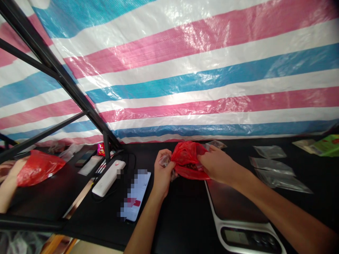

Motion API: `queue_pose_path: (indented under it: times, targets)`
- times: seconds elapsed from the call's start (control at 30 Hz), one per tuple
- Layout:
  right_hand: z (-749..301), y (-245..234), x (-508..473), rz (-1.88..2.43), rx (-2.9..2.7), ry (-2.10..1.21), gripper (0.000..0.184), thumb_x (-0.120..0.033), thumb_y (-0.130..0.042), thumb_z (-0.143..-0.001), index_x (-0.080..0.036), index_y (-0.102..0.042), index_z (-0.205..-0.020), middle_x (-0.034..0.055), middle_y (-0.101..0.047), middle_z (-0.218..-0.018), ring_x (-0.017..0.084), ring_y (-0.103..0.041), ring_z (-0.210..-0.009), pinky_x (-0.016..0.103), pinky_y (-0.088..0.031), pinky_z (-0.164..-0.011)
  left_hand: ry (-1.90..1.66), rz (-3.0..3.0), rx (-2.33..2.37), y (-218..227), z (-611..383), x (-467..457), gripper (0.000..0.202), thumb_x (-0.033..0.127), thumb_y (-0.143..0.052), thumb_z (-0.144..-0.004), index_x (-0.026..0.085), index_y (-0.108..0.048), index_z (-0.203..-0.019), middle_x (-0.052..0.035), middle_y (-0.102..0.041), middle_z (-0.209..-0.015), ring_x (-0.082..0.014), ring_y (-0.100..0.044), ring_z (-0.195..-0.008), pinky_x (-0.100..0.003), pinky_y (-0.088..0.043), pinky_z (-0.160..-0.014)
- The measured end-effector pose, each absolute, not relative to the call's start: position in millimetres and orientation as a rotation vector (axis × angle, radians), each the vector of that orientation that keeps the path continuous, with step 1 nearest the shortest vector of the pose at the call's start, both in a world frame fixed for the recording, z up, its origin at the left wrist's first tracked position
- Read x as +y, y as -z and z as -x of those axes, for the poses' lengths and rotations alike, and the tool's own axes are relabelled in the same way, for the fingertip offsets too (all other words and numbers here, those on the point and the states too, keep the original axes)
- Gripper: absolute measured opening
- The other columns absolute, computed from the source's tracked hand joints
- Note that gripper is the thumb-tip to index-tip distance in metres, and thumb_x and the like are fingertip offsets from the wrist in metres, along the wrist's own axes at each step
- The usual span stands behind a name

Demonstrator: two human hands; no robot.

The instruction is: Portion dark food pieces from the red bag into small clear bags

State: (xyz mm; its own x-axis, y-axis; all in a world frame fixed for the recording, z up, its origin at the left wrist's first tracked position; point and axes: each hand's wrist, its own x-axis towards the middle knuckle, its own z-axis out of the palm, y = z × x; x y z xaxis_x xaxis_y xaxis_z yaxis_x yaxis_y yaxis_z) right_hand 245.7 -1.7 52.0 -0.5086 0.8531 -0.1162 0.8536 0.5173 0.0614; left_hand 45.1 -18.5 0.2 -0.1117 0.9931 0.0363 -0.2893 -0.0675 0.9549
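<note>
- Gripping a crumpled red plastic bag (186, 160) at 12 o'clock, the left hand (162, 169) curls closed around its edge, with clear plastic (166, 161) bunched among the fingers; the right hand (218, 164) pinches the bag's glossy top.
- Dark contents (191, 166) show inside the thin red film, not yet out of the bag.
- A digital kitchen scale (233, 201) sits at 4 o'clock, its smooth metal platform bare.
- Three flat, clear pouches (272, 166) lie unfilled at 3 o'clock on the black tabletop (182, 218).
- A white power strip (108, 178) and pixelated phone (135, 195) lie at 8 o'clock.
- Another forearm (9, 187) and a second red bag (39, 168) appear at 9 o'clock; whether they are a reflection, I cannot tell.
</note>
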Motion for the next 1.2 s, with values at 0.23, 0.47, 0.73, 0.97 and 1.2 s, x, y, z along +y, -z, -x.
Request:
queue_pose_path:
  times: [0.23, 0.47, 0.73, 0.97, 1.2]
  targets:
    - [-239, -38, 4, -1.496, 2.671, -0.029, 0.024, -0.013, -0.063, -0.093, -0.016, -0.076, -0.113, 0.0162, -0.078, -0.116, 0.031, -0.078, -0.094, 0.038, -0.05, -0.079, -1.172, -1.146, 1.441, 34, -41, -7, 0.057, 0.024, -0.077, -0.076, 0.022, -0.051, -0.127, 0.0084, -0.06, -0.072, -0.0071, -0.05, -0.042, -0.019, -0.041, -0.044]
    - [-239, -41, 5, -1.502, 2.655, 0.086, 0.029, -0.014, -0.062, -0.094, -0.019, -0.073, -0.12, 0.0142, -0.076, -0.12, 0.033, -0.079, -0.093, 0.038, -0.056, -0.076, -1.136, -1.406, 1.466, 41, -37, -6, 0.039, 0.018, -0.068, -0.082, 0.018, -0.06, -0.12, -0.0007, -0.071, -0.083, -0.0151, -0.065, -0.069, -0.025, -0.049, -0.067]
    - [-241, -35, 8, -1.467, 2.649, 0.044, 0.033, -0.005, -0.061, -0.087, -0.019, -0.076, -0.113, 0.0143, -0.076, -0.12, 0.032, -0.079, -0.092, 0.038, -0.058, -0.076, -1.231, -1.391, 1.49, 33, -37, -6, 0.025, 0.019, -0.066, -0.083, 0.019, -0.067, -0.108, -0.0011, -0.072, -0.083, -0.0155, -0.065, -0.07, -0.024, -0.048, -0.068]
    - [-233, -35, 8, -1.477, 2.721, 0.069, 0.027, -0.017, -0.069, -0.086, -0.02, -0.075, -0.113, 0.0134, -0.08, -0.115, 0.034, -0.079, -0.096, 0.039, -0.057, -0.077, -1.272, -1.203, 1.374, 35, -42, -5, 0.025, 0.021, -0.069, -0.078, 0.018, -0.066, -0.103, 0.0007, -0.07, -0.077, -0.0134, -0.063, -0.065, -0.022, -0.048, -0.062]
    - [-226, -31, 5, -1.489, 2.756, 0.101, 0.021, -0.024, -0.066, -0.091, -0.019, -0.074, -0.109, 0.0135, -0.082, -0.104, 0.034, -0.08, -0.091, 0.039, -0.056, -0.075, -1.273, -1.084, 1.315, 33, -41, -7, 0.025, 0.024, -0.072, -0.075, 0.018, -0.066, -0.099, 0.002, -0.067, -0.074, -0.0107, -0.056, -0.059, -0.02, -0.043, -0.056]
